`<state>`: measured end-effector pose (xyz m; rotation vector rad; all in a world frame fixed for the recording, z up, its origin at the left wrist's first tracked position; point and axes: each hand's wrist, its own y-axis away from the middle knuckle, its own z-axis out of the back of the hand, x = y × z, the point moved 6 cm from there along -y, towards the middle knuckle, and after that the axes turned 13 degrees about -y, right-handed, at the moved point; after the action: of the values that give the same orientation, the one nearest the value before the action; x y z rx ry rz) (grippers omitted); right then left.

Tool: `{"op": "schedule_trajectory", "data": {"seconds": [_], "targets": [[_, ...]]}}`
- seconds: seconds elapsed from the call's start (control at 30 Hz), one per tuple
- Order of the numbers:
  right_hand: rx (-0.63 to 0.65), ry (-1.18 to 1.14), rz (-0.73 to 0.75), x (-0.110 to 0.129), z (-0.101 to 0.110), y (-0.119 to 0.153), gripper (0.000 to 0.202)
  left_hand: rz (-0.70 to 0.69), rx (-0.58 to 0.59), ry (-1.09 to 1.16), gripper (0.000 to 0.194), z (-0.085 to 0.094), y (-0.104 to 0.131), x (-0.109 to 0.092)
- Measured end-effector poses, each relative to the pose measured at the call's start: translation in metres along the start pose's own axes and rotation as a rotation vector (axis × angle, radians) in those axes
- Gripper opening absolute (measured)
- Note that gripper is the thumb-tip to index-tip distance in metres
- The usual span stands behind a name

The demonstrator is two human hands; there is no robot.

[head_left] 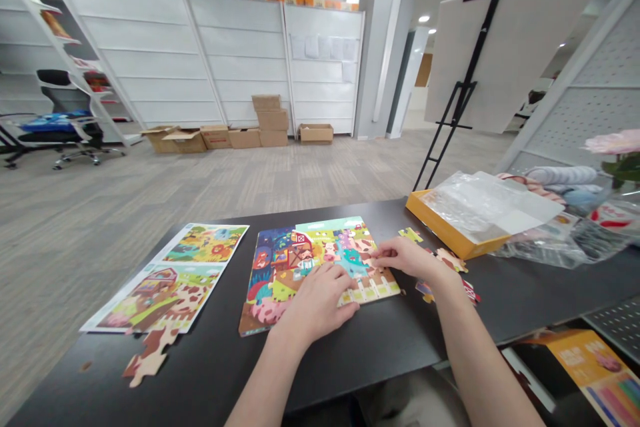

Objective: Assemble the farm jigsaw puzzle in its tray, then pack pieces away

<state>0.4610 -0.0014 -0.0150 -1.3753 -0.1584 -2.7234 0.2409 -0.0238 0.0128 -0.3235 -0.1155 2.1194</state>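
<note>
A colourful farm picture board (pixel 285 280) lies flat on the black table (pixel 210 347). My left hand (pixel 325 293) rests on its lower middle, fingers spread and holding nothing. At the board's right edge, the fingers of my right hand (pixel 400 255) are pinched together; what they hold, if anything, is too small to make out. Several loose puzzle pieces (pixel 450 259) lie right of the board, partly hidden by my right forearm. A brown and white cow piece (pixel 150 357) lies at the left, below a printed picture sheet (pixel 173 280).
A yellow box (pixel 450 230) with clear plastic stands at the table's right, beside plastic bags (pixel 575 240) and a pink flower (pixel 613 141). Behind the table is an easel (pixel 457 97). Cardboard boxes (pixel 273 120) stand along white shelves; an office chair (pixel 65 113) is far left.
</note>
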Motion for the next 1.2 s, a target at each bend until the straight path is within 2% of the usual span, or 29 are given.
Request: {"op": "schedule_trajectory", "data": {"seconds": [0.27,0.37,0.8,0.87,0.97,1.0,1.07,1.2], "targets": [[-0.062,0.046,0.03,0.002,0.008,0.0,0.03,0.02,0.006,-0.011,0.02,0.0,0.002,-0.001],[-0.049,0.055,0.013,0.001,0.008,-0.001,0.028,0.022,-0.004,-0.021,0.02,-0.001,0.001,-0.002],[-0.071,0.121,0.066,0.01,0.007,0.005,0.039,0.008,-0.037,-0.017,0.019,-0.006,-0.001,-0.002],[-0.165,0.099,0.101,0.015,0.015,0.016,0.038,0.009,-0.043,-0.019,0.018,-0.007,-0.002,-0.001],[-0.446,0.053,0.1,0.017,0.047,0.048,0.041,0.004,-0.052,-0.02,0.017,-0.007,-0.003,-0.002],[-0.504,0.064,0.073,0.014,0.058,0.061,0.042,0.0,-0.052,-0.02,0.016,-0.006,-0.003,-0.003],[-0.534,0.161,-0.018,0.005,0.076,0.088,0.04,-0.009,-0.052,-0.022,0.016,-0.005,-0.003,-0.003],[-0.461,0.373,-0.273,-0.029,0.094,0.136,0.038,-0.016,-0.061,-0.026,0.016,-0.003,-0.002,-0.003]]}}
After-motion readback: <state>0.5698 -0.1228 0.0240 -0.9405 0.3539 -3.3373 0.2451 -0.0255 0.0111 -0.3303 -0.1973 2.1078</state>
